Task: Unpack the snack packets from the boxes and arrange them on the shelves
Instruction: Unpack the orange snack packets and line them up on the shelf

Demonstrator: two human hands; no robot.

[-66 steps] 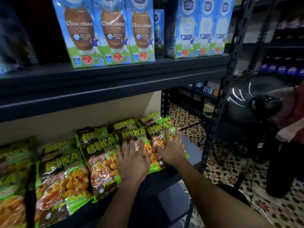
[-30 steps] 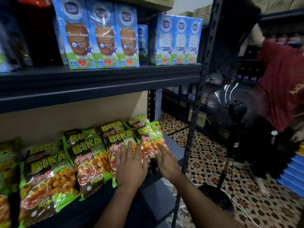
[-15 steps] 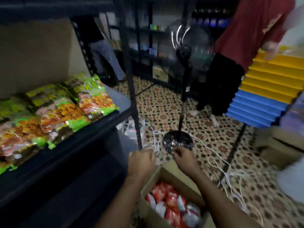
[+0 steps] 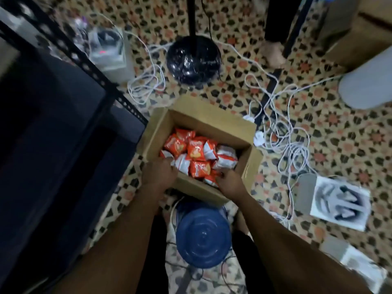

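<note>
Head view, looking straight down: dark shelving point(image 4: 53, 134) fills the left of the frame. At centre an open cardboard box point(image 4: 214, 122) sits on the patterned floor point(image 4: 343, 145), holding orange-and-white snack packets point(image 4: 196, 150). The left hand point(image 4: 160, 174) reaches over the box's near left corner, fingers curled down among the packets; the right hand point(image 4: 230, 180) does the same at the near right edge. Whether either has actually gripped a packet cannot be told. White cables point(image 4: 294, 149) tangle to the right, and a black fan base point(image 4: 193, 57) stands above the box.
</note>
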